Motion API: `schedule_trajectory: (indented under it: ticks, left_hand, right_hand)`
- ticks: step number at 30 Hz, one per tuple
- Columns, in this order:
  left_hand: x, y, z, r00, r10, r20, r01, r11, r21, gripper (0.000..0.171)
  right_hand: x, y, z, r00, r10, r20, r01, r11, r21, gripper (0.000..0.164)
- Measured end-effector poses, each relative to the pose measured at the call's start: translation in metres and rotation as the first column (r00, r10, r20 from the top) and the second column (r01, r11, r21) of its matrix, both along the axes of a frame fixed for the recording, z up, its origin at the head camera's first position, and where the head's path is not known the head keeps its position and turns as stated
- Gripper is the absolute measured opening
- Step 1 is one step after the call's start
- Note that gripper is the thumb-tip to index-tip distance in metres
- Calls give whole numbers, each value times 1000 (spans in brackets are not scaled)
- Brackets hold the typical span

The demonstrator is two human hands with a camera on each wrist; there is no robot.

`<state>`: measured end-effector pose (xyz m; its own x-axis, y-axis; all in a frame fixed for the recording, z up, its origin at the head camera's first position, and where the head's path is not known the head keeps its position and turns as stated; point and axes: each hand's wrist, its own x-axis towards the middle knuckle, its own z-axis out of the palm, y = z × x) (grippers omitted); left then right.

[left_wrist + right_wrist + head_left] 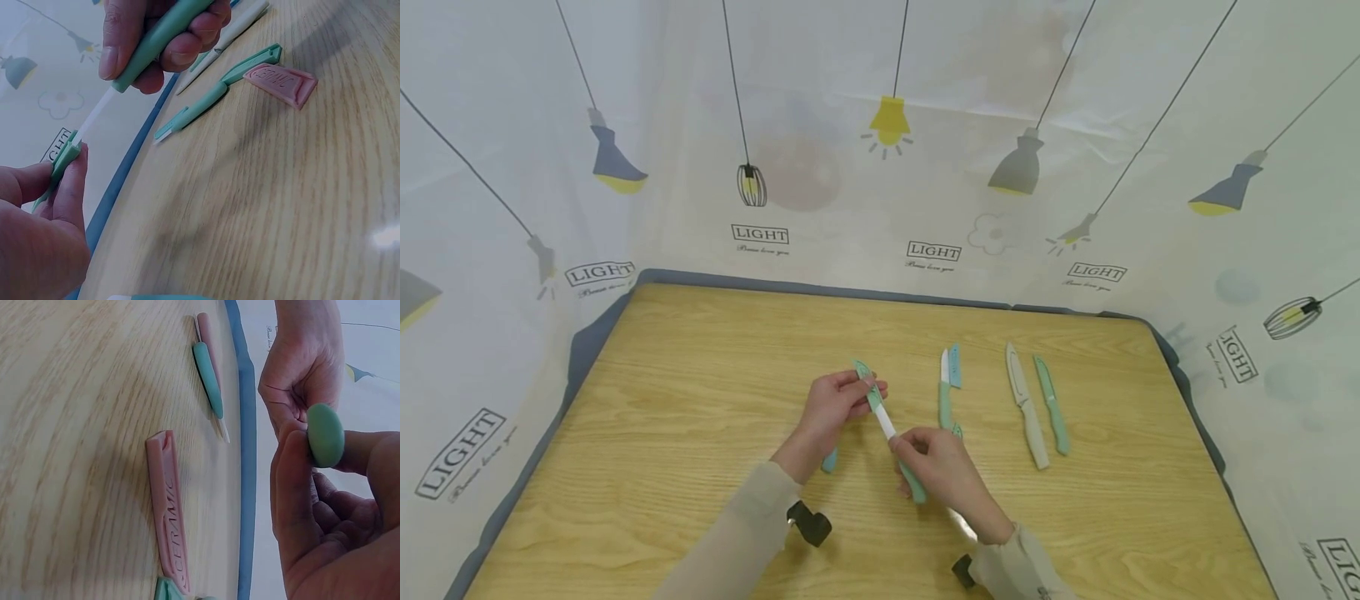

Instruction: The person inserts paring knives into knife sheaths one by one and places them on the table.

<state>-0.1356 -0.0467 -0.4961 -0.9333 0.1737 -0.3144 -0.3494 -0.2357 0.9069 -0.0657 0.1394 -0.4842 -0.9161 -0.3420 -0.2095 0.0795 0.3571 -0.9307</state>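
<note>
Two hands work above the bench (685, 375): the left hand (831, 407) pinches a green sheath (875, 397) between thumb and fingers, and the right hand (943, 465) is closed on the handle of a green-handled knife (914, 484). Its white blade (886, 422) spans between them, the tip end at the sheath's mouth, and both pieces share one slanting axis, from far left to near right. Further right lie a cream knife (1032, 425) and another green knife (1054, 410).

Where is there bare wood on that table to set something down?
The table is barest between its left edge and the left hand. Another gap runs from the rightmost green knife to the right edge. It's crowded from the right hand to that knife, with a cream knife and blue cover between.
</note>
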Motion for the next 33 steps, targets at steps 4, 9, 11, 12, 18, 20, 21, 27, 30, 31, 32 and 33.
schedule_trajectory:
  ticks: [4, 9, 11, 12, 18, 20, 21, 27, 30, 31, 32, 33]
  left_hand:
    - [0, 1, -1, 1000, 0, -2, -1, 1000, -4, 42]
    - [1, 2, 0, 1000, -3, -9, 3, 1000, 8, 44]
    - [1, 2, 1, 1000, -1, -11, 2, 1000, 8, 44]
    - [1, 2, 1, 1000, -1, -11, 2, 1000, 8, 44]
    - [3, 2, 0, 1000, -21, 4, 21, 1000, 1, 45]
    - [3, 2, 2, 999, -34, 3, 34, 999, -5, 44]
    - [3, 2, 4, 999, -40, 2, 40, 999, -8, 42]
    - [10, 1, 22, 998, -57, -18, 57, 998, -21, 36]
    - [8, 2, 15, 998, -57, -13, 57, 998, -18, 38]
    - [6, 2, 12, 998, -57, -8, 57, 998, -18, 38]
    - [5, 2, 9, 998, -55, -8, 55, 998, -16, 39]
    - [4, 3, 6, 999, -54, -6, 53, 998, -15, 40]
  right_hand:
    - [-1, -1, 0, 1000, -10, -2, 10, 1000, -6, 45]
    - [-3, -2, 0, 1000, -20, -16, 19, 1000, -4, 46]
    - [-3, -3, 0, 999, -21, -31, 21, 1000, 5, 46]
    - [-4, -3, 1, 999, -22, -39, 23, 1000, 11, 45]
    - [-5, -5, 1, 996, -26, -89, 30, 999, 39, 44]
    - [-6, -5, 1, 993, -27, -116, 35, 997, 65, 42]
    - [-6, -6, 1, 991, -27, -131, 38, 996, 76, 42]
    - [-8, -7, 0, 982, -25, -186, 47, 992, 114, 39]
    - [-9, -7, -1, 984, -33, -176, 52, 993, 106, 40]
    - [-9, -7, -1, 984, -34, -173, 53, 993, 102, 41]
    - [-9, -7, -1, 984, -35, -173, 54, 993, 103, 41]
    - [-9, -7, -1, 984, -36, -174, 55, 993, 104, 42]
